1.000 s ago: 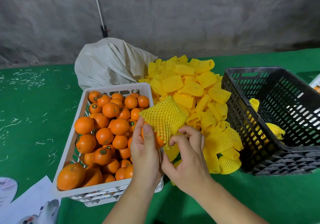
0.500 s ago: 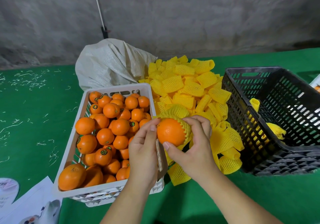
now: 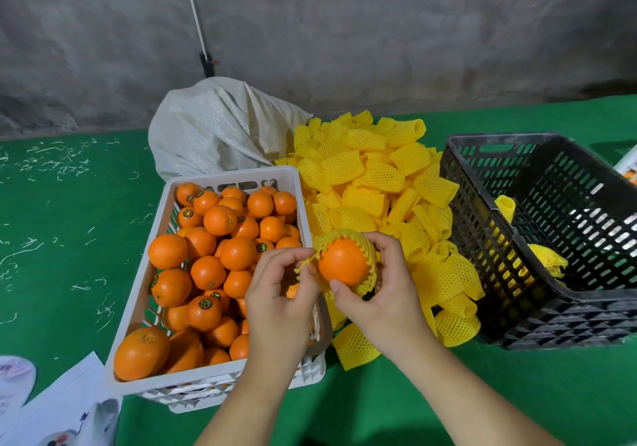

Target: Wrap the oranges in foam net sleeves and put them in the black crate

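Yellow foam net sleeve (image 3: 368, 256), stretched and scalloped at its edge, is seated around the far and right sides of the round orange (image 3: 343, 261) held above the near right corner of the white slotted plastic crate (image 3: 138, 307). The near face of the fruit is left bare. The right hand (image 3: 379, 294) is cupped under and behind the orange, with the thumb curled against its lower edge and the fingers wrapped over the netting. The left hand (image 3: 281, 294) is closed in a pinch on the loose left edge of the sleeve.

The wrapping step is judged to be in hand and not yet complete. For the next move, the pinched edge is to be drawn across the exposed face while the fruit is steadied by the other hand; the wrapped orange is then to be carried right.

Farther off, unwrapped oranges (image 3: 238, 252) are heaped in the white crate. Beyond the hands, a pile of spare yellow sleeves (image 3: 372, 177) is spread on the green table covering (image 3: 69, 273). To the right, the black perforated plastic crate (image 3: 537, 183) is seen with some yellow netting already inside.
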### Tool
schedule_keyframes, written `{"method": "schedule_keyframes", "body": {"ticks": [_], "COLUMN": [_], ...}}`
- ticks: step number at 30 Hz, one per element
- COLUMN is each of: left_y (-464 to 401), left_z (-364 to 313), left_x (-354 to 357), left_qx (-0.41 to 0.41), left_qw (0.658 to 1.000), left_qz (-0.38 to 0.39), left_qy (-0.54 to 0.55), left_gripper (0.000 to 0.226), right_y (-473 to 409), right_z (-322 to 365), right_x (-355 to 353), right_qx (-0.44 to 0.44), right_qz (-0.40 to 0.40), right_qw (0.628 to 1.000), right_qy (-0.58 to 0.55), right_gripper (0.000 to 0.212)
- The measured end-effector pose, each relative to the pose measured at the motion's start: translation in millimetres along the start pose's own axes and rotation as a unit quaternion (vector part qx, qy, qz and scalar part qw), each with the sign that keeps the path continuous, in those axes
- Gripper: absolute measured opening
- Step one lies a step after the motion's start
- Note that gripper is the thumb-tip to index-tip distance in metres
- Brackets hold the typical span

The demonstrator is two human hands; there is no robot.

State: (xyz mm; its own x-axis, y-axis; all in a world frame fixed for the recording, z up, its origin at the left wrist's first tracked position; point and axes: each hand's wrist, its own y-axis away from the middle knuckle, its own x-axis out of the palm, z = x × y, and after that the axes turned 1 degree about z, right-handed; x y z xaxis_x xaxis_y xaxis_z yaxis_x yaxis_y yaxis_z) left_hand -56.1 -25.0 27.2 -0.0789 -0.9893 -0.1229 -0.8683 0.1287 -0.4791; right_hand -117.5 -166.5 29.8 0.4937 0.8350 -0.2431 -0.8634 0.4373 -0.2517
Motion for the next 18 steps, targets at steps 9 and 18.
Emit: {"method": "schedule_keyframes", "body": {"ticks": [9,18], "left_y": [2,1], "left_z": [-13,-8], "left_x": [3,7], "left_qx": [0.26,0.055], "left_qw": [0.953,0.991], "left_qz": [0.118,0.104], "left_qy": [-0.105,-0.058], "left_gripper": [0.014,0.013], "right_y": [-4,-9], "right_z": [3,-1], "right_x": [8,-10], "right_qx": [0.012,0.018], "right_qz": [-0.047,-0.071], "right_qw": [0.999,0.996], "right_qy": [-0.004,-0.045], "right_gripper": [0.078,0.064]}}
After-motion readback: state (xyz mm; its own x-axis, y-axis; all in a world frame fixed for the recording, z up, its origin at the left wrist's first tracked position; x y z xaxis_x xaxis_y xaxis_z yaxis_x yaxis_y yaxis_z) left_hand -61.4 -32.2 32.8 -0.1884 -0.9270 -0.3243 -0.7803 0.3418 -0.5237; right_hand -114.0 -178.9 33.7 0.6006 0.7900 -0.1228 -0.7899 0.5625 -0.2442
